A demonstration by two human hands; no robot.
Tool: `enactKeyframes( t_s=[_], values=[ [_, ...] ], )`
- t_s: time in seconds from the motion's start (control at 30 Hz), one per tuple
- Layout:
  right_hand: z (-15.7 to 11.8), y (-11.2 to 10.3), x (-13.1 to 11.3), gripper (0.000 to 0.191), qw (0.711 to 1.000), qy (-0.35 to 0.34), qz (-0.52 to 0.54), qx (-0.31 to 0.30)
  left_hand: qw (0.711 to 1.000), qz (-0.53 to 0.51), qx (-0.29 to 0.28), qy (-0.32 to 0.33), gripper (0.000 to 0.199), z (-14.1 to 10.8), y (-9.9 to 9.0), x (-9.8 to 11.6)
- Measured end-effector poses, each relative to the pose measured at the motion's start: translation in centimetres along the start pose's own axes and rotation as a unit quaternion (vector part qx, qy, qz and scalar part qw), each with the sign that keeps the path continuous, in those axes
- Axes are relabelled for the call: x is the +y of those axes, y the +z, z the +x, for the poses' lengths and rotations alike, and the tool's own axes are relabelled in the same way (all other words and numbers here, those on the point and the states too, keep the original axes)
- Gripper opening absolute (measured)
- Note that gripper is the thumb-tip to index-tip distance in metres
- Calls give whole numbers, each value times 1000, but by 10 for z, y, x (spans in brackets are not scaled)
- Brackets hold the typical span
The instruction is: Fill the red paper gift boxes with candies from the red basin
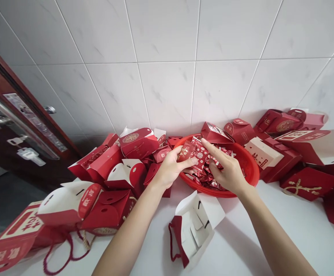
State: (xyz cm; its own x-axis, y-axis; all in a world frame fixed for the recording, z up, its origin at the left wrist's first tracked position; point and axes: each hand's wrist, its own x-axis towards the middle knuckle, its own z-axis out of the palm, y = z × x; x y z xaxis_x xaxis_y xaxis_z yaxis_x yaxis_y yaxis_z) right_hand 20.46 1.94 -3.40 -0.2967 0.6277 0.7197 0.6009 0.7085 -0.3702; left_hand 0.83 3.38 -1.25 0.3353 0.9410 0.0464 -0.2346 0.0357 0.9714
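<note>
My left hand (169,166) is closed on red printed packets (187,150) above the left part of a red basin (253,172). Over the same basin, my right hand (226,166) reaches in from the right, its index finger stretched out near the packets and its other fingers bent. Many shiny red wrapped packets (210,180) lie in the basin. In front of it, an open red box with a white inside (194,230) and a dark red cord sits on the white table (230,245); no packets show inside it.
Red gift boxes (112,211) crowd the left side, some with open flaps and cords. More boxes (308,184) are piled at the right. A tiled wall (167,96) stands behind, and a dark door with keys (30,153) is at far left.
</note>
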Motion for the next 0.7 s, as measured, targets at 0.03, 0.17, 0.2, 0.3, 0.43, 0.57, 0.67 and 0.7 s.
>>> enactKeyframes(
  t_s=[0.03,0.17,0.2,0.3,0.43,0.57,0.67,0.7],
  values=[
    [1,-3,3,66,1000,9,-8,12,1000,2,2,7,42,0,-1,1],
    [3,-20,30,54,987,129,-92,31,999,14,20,27,49,-2,-7,5],
    [2,-25,39,54,974,189,-128,13,999,17,22,30,50,-2,-8,7],
    [-2,-33,63,61,902,359,-205,-120,999,21,15,37,48,-3,-10,10],
    [-9,-31,78,69,867,404,-191,-222,999,30,-6,32,44,-1,-13,7],
    [-11,-26,76,82,853,395,-144,-311,998,62,4,23,43,7,-15,-7],
    [-9,-27,72,89,848,380,-112,-353,997,66,43,-13,44,15,-14,-18],
    [-9,-28,71,89,848,375,-104,-360,996,66,54,-28,44,17,-14,-21]
  ],
)
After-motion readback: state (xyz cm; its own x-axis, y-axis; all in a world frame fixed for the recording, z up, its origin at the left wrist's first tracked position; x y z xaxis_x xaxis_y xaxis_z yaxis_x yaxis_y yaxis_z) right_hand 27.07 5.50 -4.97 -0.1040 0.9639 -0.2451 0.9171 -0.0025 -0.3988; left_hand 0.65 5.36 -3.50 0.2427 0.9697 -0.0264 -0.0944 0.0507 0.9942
